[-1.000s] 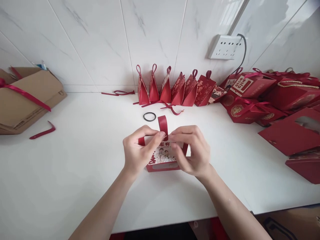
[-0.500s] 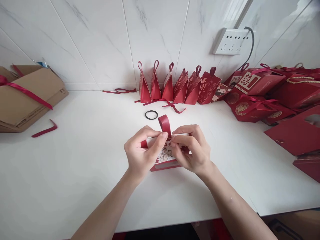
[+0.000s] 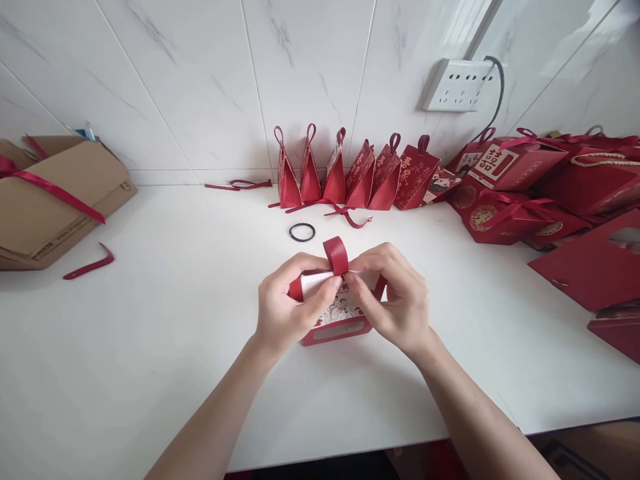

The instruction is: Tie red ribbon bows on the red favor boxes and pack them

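Observation:
A small red and white gift box with a printed couple stands on the white table in front of me. A dark red strap forms a loop over its top edge. My left hand pinches the top edge at the left of the strap's base, thumb in front and fingers behind. From the other side my right hand pinches the same edge, its thumb tip close to the left thumb. The fastening between the thumbs is too small to make out. Both hands partly cover the box's sides.
A black ring lies behind the box. Several red boxes with loops line the wall, loose straps before them. More red gift boxes pile up at right. At left are a brown carton and another strap.
My right fingers have moved from the front of the strap's base to grip the top edge, thumb in front. The strap loop leans slightly more to the right and forward.

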Tool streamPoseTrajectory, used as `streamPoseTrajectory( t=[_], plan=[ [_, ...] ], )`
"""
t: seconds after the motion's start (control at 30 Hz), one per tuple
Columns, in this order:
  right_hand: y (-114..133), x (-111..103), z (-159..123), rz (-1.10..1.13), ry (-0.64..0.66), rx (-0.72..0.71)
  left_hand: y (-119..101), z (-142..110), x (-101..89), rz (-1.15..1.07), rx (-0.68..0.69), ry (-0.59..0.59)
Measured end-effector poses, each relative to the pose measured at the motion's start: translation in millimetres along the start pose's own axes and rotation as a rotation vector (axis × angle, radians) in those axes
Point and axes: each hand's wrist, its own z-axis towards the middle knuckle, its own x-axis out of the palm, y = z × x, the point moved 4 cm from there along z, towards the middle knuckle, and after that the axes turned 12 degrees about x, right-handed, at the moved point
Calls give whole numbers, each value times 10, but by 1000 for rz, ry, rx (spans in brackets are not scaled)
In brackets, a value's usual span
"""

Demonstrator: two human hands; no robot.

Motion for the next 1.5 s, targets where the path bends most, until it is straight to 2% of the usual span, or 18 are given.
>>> streamPoseTrajectory(
  t=[0.2, 0.33, 0.43, 0.6, 0.77, 1.0, 1.2, 1.4, 1.5],
  plan=[
    [-32, -6, 13, 46, 48, 63, 21, -3, 8, -25, -75, 43],
    [-74, -14, 12, 97, 112, 25, 16, -1, -8, -24, -71, 16],
    [-141, -23, 4, 160, 126, 63, 25, -12, -12, -17, -67, 7],
    [-191, 6, -8, 179, 140, 119, 42, -25, -12, -43, -7, -40],
    [-196, 34, -7, 152, 127, 209, 7, -11, 5, -48, 75, 3],
    [-136, 28, 22, 89, 106, 101, 11, -17, 7, -40, 50, 9],
    [-102, 30, 20, 153, 105, 61, 6, -5, 0, -38, 40, 2],
    [-111, 32, -1, 154, 54, 188, -3, -3, 3, -38, 15, 2],
    [-123, 31, 9, 166, 90, 175, 10, -9, 10, -43, -29, 14]
  ],
)
